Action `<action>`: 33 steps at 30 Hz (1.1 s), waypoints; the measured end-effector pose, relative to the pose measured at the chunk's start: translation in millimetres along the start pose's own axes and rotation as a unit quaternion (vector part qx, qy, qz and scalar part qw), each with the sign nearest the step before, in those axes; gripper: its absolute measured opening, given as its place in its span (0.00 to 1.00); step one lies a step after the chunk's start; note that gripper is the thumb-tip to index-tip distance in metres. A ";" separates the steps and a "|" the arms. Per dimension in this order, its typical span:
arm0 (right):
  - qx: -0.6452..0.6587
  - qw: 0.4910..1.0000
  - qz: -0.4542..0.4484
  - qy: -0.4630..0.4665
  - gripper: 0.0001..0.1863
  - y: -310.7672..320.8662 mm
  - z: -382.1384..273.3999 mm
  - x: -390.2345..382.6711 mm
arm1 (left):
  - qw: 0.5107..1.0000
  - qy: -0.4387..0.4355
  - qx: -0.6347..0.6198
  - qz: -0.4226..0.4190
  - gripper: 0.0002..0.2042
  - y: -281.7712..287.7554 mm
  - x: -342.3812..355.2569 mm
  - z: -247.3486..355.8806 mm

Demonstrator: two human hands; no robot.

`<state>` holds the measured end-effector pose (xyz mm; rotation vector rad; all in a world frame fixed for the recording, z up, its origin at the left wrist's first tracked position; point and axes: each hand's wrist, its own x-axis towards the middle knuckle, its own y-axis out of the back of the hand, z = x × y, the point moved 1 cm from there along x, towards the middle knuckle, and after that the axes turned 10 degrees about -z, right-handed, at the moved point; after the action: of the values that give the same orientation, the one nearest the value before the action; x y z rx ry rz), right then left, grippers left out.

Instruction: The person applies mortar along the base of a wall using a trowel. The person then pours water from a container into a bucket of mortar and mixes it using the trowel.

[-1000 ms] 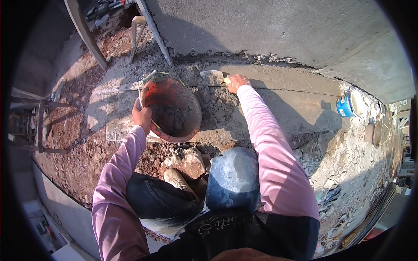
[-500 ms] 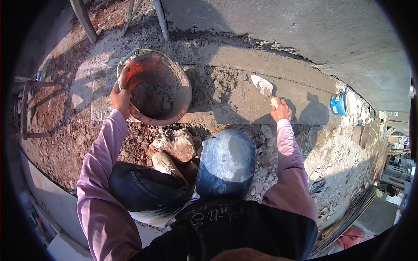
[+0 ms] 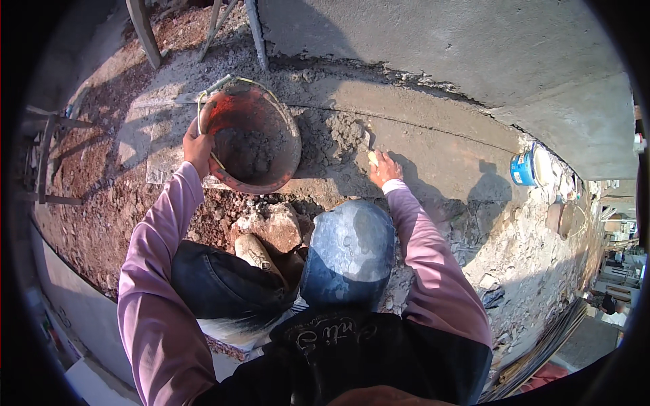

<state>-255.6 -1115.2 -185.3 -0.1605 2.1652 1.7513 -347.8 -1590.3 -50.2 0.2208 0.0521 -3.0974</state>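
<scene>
My left hand (image 3: 198, 150) is closed on the rim of a reddish bucket (image 3: 288, 159), which tilts so that its mouth shows. Grey mortar (image 3: 245, 154) lies inside it, and the bucket's handle (image 3: 201, 111) stands up along the far left of the rim. In my right hand (image 3: 385, 168) is the pale grip of a trowel (image 3: 367, 140), its blade turned edge-on beside a loose heap of mortar (image 3: 345, 131). That heap rests on a flat grey concrete strip (image 3: 433, 139), to the right of the bucket.
A plastered wall (image 3: 467, 47) runs along the strip's far side. At the right a blue paint can (image 3: 522, 168) lies next to it. Rubble and a large stone (image 3: 271, 224) border the near side. Wooden props (image 3: 143, 32) stand at the far left.
My right hand has moved left with the trowel, from bare strip to the mortar heap, and the blade has turned from flat to edge-on. My left hand keeps its hold on the bucket.
</scene>
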 end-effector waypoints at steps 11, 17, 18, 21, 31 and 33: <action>0.181 0.983 -0.017 0.028 0.23 19.3 -82.8 20.9 | 1.000 0.024 0.010 0.012 0.24 -24.3 -9.1 8.8; 0.090 0.986 0.108 0.088 0.23 73.4 -97.0 -5.0 | 0.999 0.008 0.025 0.026 0.24 -33.9 -12.2 11.6; 0.091 0.984 0.116 0.101 0.23 80.7 -105.5 -10.1 | 1.000 0.003 0.017 0.023 0.23 -37.6 -10.1 12.2; 0.089 0.959 0.160 0.217 0.23 93.3 -137.5 -26.1 | 0.999 -0.002 0.019 0.026 0.25 -52.2 -1.1 7.9; 0.151 0.959 0.105 0.216 0.23 80.1 -30.1 -25.1 | 0.990 0.084 0.100 0.053 0.12 65.2 14.1 -25.3; 0.104 0.978 -0.049 0.173 0.24 71.1 24.3 -43.0 | 0.973 0.161 0.139 0.090 0.09 103.7 15.6 -38.9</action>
<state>-232.2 -1081.1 -109.3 -0.5448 2.5176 1.5189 -353.7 -1693.0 -94.1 0.6944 -0.3725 -2.8448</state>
